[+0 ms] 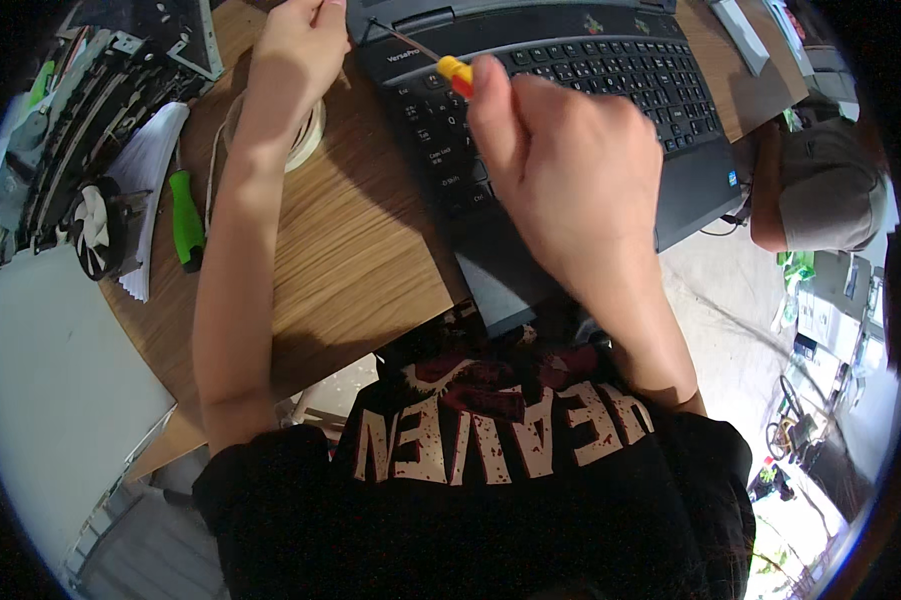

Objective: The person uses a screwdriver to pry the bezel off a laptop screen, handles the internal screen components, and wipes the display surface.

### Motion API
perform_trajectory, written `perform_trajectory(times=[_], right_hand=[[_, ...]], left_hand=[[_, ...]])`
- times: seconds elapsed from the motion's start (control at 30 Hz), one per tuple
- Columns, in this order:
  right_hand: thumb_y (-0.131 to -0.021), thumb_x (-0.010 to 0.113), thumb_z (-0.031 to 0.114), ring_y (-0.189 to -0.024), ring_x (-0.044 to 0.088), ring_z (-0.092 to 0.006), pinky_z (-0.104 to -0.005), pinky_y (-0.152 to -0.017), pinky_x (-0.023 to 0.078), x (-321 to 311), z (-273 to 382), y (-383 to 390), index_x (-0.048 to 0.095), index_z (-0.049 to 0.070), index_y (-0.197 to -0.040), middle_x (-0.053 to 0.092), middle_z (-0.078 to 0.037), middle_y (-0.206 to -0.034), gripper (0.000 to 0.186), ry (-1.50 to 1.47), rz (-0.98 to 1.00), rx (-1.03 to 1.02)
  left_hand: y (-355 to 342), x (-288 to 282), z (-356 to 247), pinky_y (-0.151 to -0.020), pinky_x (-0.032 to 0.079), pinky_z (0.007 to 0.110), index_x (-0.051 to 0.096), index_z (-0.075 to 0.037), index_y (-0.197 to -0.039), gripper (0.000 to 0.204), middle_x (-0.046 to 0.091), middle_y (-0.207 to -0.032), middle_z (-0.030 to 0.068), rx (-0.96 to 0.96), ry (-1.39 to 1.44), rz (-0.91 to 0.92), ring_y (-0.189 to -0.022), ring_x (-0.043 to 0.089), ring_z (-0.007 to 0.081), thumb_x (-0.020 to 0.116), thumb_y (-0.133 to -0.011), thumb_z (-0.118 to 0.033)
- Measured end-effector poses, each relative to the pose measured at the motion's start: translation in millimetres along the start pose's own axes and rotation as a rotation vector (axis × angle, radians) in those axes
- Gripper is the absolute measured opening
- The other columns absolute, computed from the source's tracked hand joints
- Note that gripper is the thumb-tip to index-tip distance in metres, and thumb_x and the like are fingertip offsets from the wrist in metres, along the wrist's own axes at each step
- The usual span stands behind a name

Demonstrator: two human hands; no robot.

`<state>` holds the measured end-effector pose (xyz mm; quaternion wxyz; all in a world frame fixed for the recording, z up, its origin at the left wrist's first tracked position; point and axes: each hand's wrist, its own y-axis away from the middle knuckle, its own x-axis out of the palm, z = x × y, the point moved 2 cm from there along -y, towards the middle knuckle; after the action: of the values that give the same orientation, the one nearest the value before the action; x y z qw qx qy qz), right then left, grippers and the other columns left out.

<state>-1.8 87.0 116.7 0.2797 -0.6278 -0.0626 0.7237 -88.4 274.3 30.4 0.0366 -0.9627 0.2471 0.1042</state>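
Note:
A black laptop (690,175) lies open at an angle on the wooden table. My right hand (570,180) is wrapped round a yellow-and-red screwdriver (450,68) above the keyboard, its metal shaft reaching to the laptop's upper left corner near the hinge. My left hand (300,45) is at that same corner, at the top edge of the view, fingers curled; whether they grip the laptop is hard to make out. Below it lies a loop of pale cord (308,138), partly hidden by my forearm. A green-handled screwdriver (185,220) lies to the left.
Dismantled electronic parts (50,140), a small fan (95,230) and white paper (150,170) crowd the table's left side, beside a white surface (50,360). Another person (820,185) is at the right, above a pale floor (720,300). Flat pale objects (740,40) lie at the upper right.

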Motion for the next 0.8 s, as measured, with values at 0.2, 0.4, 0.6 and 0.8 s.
perform_trajectory(times=[0.2, 0.4, 0.6, 0.8], right_hand=[[-0.085, 0.057, 0.036, -0.04, 0.056, -0.0306, -0.0364, -0.04, 0.046, -9, -5, -9, 0.062, 0.009, -0.056, 0.052, -0.012, -0.044, 0.04, -0.106, 0.031, -0.034], [-0.086, 0.06, 0.025, -0.049, 0.058, -0.0282, -0.0363, -0.043, 0.045, -5, -12, -22, 0.059, 0.007, -0.077, 0.057, -0.008, -0.06, 0.02, -0.254, -0.026, -0.155], [-0.089, 0.057, 0.013, -0.056, 0.059, -0.0231, -0.0313, -0.05, 0.043, -11, -7, -35, 0.06, 0.006, -0.094, 0.061, -0.009, -0.069, 0.009, -0.368, 0.19, -0.417], [-0.086, 0.056, 0.003, -0.07, 0.063, -0.0262, -0.0324, -0.06, 0.049, -15, -9, -36, 0.055, 0.004, -0.105, 0.062, -0.014, -0.084, 0.019, -0.608, 0.318, -0.454]], left_hand=[[13, -39, -29, -0.072, 0.048, 0.026, 0.059, 0.006, -0.104, 0.027, 0.065, -0.087, 0.0075, 0.285, -0.194, 0.072, -0.081, 0.06, 0.0142, 0.051, -0.093, -0.017], [74, -92, -67, -0.084, 0.046, 0.025, 0.059, -0.001, -0.114, 0.026, 0.064, -0.103, 0.0074, 0.236, -0.408, -0.053, -0.097, 0.059, 0.0135, 0.046, -0.096, -0.014], [77, -80, -50, -0.092, 0.046, 0.028, 0.053, 0.003, -0.119, 0.031, 0.061, -0.108, 0.012, 0.136, -0.136, -0.096, -0.103, 0.058, 0.0172, 0.047, -0.095, -0.015], [19, -43, -19, -0.087, 0.046, 0.028, 0.051, 0.004, -0.12, 0.037, 0.063, -0.107, 0.013, 0.308, -0.024, -0.133, -0.102, 0.059, 0.0174, 0.055, -0.092, -0.019]])
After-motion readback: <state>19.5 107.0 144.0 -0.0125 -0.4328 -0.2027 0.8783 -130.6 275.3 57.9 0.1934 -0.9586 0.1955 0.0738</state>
